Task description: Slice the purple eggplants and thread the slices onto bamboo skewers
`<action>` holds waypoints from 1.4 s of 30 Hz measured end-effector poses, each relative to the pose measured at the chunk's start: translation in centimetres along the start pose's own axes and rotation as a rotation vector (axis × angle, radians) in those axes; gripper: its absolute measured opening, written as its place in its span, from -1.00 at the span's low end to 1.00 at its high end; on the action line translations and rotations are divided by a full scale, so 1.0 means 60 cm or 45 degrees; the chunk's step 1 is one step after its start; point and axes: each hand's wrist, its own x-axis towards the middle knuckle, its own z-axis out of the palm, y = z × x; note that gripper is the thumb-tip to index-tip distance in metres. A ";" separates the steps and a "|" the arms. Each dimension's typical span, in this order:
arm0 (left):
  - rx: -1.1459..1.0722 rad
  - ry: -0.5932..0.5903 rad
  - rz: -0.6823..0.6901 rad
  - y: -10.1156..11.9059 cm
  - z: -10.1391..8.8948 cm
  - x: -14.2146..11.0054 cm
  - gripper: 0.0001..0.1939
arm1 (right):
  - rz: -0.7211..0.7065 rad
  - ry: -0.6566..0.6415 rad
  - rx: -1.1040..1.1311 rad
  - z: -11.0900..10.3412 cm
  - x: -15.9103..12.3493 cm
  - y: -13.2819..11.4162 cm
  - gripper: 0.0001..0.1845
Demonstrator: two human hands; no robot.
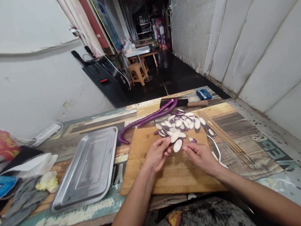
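Over the wooden cutting board [145,174], my left hand [158,154] pinches an oval eggplant slice [175,137] with white flesh and purple skin. A second eggplant slice [177,145] sits just below it, between my two hands. Close by on the right, my right hand [198,156] is closed in a pinch, its fingertips near the edge of the lower slice. Whatever is between those fingertips is too small to make out. Behind the hands, a pile of eggplant slices [185,123] spreads over the board's far edge. One small purple-skinned piece [193,140] lies apart on the board.
Left of the board lies a metal tray [85,172]. Long purple eggplants [148,119] and a cleaver [196,103] lie beyond the board, beside a blue box [203,94]. Thin wooden skewers [226,139] lie to the right. A grey cloth [23,200] is far left.
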 end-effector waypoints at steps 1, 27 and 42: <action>0.099 0.073 0.108 -0.002 -0.004 0.001 -0.63 | -0.013 0.031 -0.010 -0.006 -0.003 0.002 -0.65; 1.064 0.079 0.819 -0.008 0.025 0.024 -0.88 | 0.263 0.111 0.356 -0.048 -0.099 0.044 -0.55; -0.232 0.362 0.098 -0.001 -0.023 0.013 -0.78 | 0.180 -0.165 0.124 0.001 -0.062 0.036 -0.64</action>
